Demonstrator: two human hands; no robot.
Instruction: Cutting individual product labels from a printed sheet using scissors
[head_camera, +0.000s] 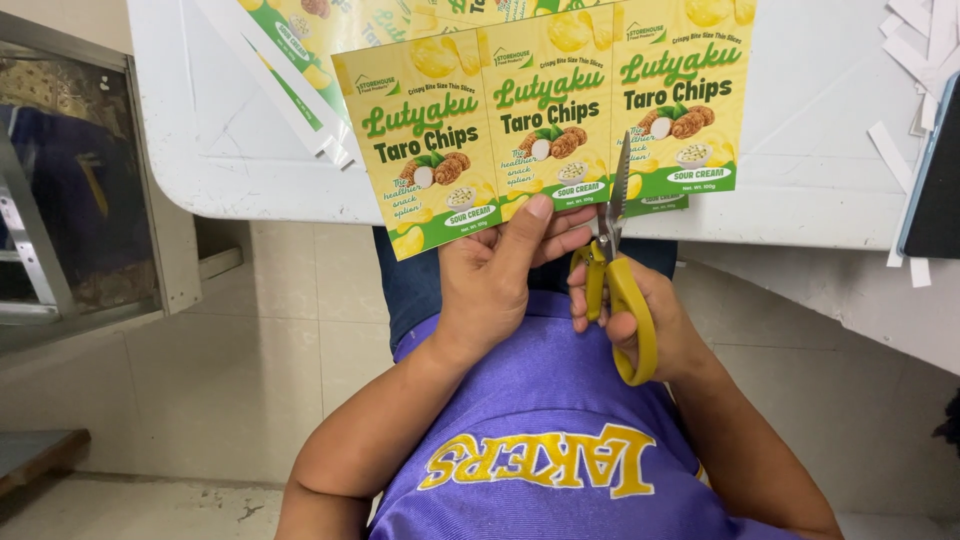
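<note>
Mid-frame: left hand (495, 275) pinching yellow printed label sheet (545, 100); right hand (640, 320) gripping yellow-handled scissors (618, 270), blades parted mid-cut between labels; steady forward closing judged next.

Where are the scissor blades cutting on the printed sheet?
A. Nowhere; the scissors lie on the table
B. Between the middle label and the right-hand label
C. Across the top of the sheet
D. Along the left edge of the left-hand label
B: the right hand holds the yellow-handled scissors with the blades running up between the middle and right labels of the printed sheet, which the left hand steadies.
</note>
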